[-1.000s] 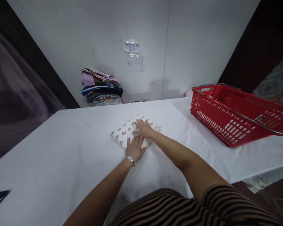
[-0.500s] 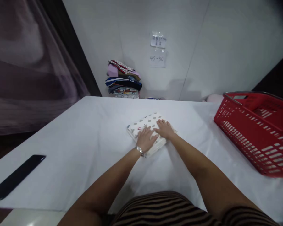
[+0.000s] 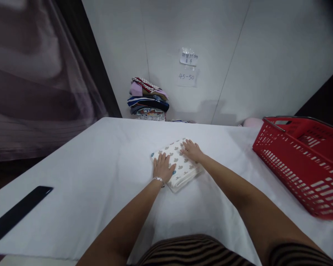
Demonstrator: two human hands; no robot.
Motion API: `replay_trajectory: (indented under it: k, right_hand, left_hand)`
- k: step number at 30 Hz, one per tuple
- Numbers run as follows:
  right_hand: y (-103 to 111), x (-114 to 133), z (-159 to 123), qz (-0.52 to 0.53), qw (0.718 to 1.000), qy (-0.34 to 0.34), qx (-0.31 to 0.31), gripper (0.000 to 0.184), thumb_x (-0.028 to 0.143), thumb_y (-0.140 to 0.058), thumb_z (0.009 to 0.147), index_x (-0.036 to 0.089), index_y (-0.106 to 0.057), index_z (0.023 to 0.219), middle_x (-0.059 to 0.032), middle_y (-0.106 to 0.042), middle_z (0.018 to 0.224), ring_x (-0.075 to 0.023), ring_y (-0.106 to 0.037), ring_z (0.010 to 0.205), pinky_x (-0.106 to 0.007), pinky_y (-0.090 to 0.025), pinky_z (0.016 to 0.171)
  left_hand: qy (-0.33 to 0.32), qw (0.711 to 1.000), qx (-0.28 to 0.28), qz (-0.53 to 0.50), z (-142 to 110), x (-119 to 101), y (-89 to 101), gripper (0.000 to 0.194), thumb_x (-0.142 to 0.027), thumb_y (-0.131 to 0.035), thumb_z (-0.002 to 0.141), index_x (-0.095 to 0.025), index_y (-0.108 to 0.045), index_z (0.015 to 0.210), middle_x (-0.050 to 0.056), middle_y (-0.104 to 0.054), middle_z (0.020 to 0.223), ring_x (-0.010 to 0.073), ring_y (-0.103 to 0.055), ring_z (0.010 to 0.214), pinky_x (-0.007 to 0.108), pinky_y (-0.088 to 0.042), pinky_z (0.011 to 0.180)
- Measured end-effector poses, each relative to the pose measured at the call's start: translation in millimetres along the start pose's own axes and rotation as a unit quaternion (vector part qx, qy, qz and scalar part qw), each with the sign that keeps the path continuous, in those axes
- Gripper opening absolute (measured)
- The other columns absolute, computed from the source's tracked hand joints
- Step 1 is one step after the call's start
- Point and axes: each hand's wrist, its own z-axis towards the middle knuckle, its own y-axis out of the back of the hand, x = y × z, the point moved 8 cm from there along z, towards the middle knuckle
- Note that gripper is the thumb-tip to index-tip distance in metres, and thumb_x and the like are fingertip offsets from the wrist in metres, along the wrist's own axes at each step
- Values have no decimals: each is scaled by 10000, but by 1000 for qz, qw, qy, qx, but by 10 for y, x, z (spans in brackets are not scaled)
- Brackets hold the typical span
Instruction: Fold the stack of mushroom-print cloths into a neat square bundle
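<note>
A folded white cloth (image 3: 180, 164) printed with grey shapes and a few coloured ones lies at an angle on the white-covered table (image 3: 113, 162). My left hand (image 3: 163, 168), with a bracelet at the wrist, rests flat on the cloth's left side, fingers spread. On the upper right part of the cloth lies my right hand (image 3: 192, 150), its fingers also stretched out. Neither hand grips anything. The layered folded edge of the cloth faces toward me.
A red plastic basket (image 3: 294, 159) stands at the table's right. Folded clothes (image 3: 148, 99) are stacked behind the far edge. A dark flat strip (image 3: 19, 212) lies at the left front. Paper notes (image 3: 187, 77) hang on the wall; a curtain (image 3: 39, 81) hangs at left.
My hands have moved apart on the cloth, the left one shifting leftward, so more of its print shows between them. The whole view has tilted slightly upward.
</note>
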Motion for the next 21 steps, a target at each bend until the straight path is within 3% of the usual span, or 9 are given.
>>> replay_trajectory:
  k: [3, 6, 10, 15, 17, 21]
  right_hand:
    - [64, 4, 235, -12, 999, 22, -22, 669, 558, -225, 902, 168, -192, 1444, -78, -63, 1524, -226, -6, 1393, -443, -44, 1091]
    - [-64, -162, 403, 7, 1000, 7, 6, 694, 582, -224, 891, 175, -173, 1451, -61, -76, 1523, -221, -39, 1392, -412, -91, 1095]
    - [-237, -357, 456, 53, 998, -9, 28, 727, 626, -228, 872, 205, -144, 1459, -22, -60, 1525, -209, -81, 1390, -367, -184, 1085]
    - [-200, -343, 462, 118, 993, -17, 17, 706, 595, -337, 866, 212, -212, 1445, -12, -96, 1520, -201, -70, 1391, -364, -155, 1105]
    - [-132, -394, 463, 188, 981, -47, 20, 671, 575, -389, 858, 224, -290, 1421, -19, -171, 1507, -204, -142, 1381, -342, -181, 1102]
    - [43, -707, 308, 264, 956, -124, 15, 597, 531, -338, 897, 230, -311, 1412, -73, -367, 1429, -217, -435, 1241, -348, -364, 1001]
  left_hand:
    - [2, 1000, -8, 4, 0, 9, 13, 617, -524, -285, 873, -182, -354, 1382, 72, -239, 1492, 255, -139, 1380, 483, -93, 1110]
    - [-5, 1000, -10, 5, -4, 20, 3, 614, -524, -277, 877, -183, -357, 1381, 72, -248, 1489, 254, -153, 1377, 478, -104, 1111]
    - [-11, 1000, -16, 5, -11, 29, -6, 611, -519, -272, 881, -178, -359, 1380, 66, -244, 1490, 249, -156, 1377, 469, -105, 1115]
    - [-5, 1000, -20, 1, -12, 39, -13, 609, -524, -261, 882, -184, -365, 1376, 63, -253, 1487, 243, -157, 1378, 463, -98, 1117]
    - [-5, 1000, -14, -2, 0, 33, -8, 607, -524, -272, 880, -187, -362, 1376, 64, -252, 1488, 242, -154, 1379, 465, -95, 1117]
    - [-4, 1000, 9, -28, 18, 26, 31, 584, -510, -319, 872, -190, -385, 1356, 77, -266, 1481, 248, -170, 1375, 476, -117, 1112]
